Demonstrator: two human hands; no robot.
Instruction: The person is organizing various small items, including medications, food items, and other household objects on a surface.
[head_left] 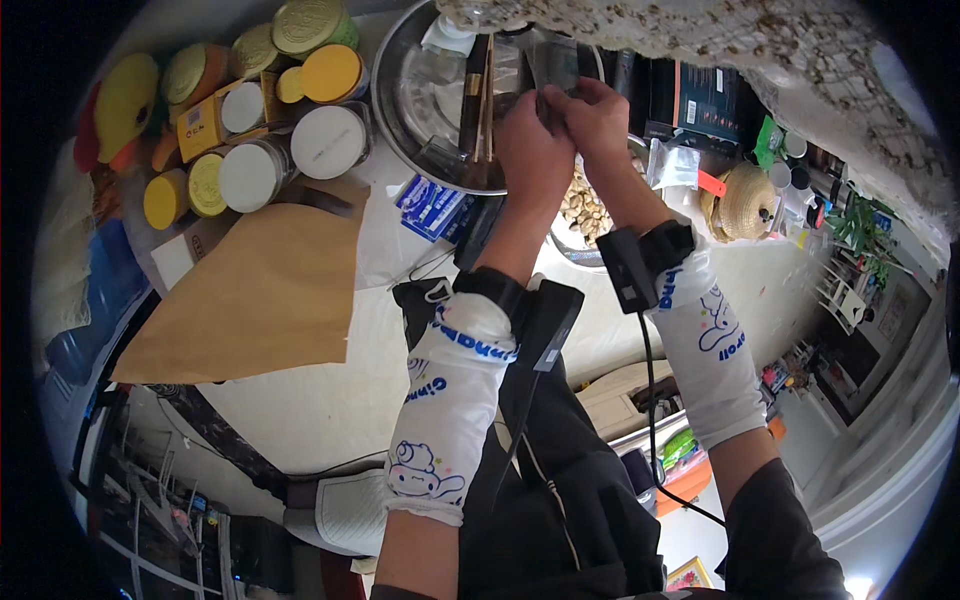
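Observation:
My left hand (535, 140) and my right hand (597, 118) meet over the right side of a round steel basin (391, 115). Their fingers are pinched together on a greyish see-through piece (553, 62), whose exact kind I cannot make out. In the basin, left of my hands, lie a dark-handled stick (471, 100) and thin wooden sticks (488, 105). A small clear container (441, 155) rests near the basin's front rim. Beneath my right wrist sits a dish of pale brown shelled pieces (583, 208), like nuts, partly hidden by my arms.
Several lidded jars (328, 140) stand at the left, behind a sheet of brown paper (260, 290). A blue and white packet (430, 207) lies before the basin. At the right are a dark box (705, 100) and a woven lidded basket (742, 203). Lacy cloth (830, 90) hangs above.

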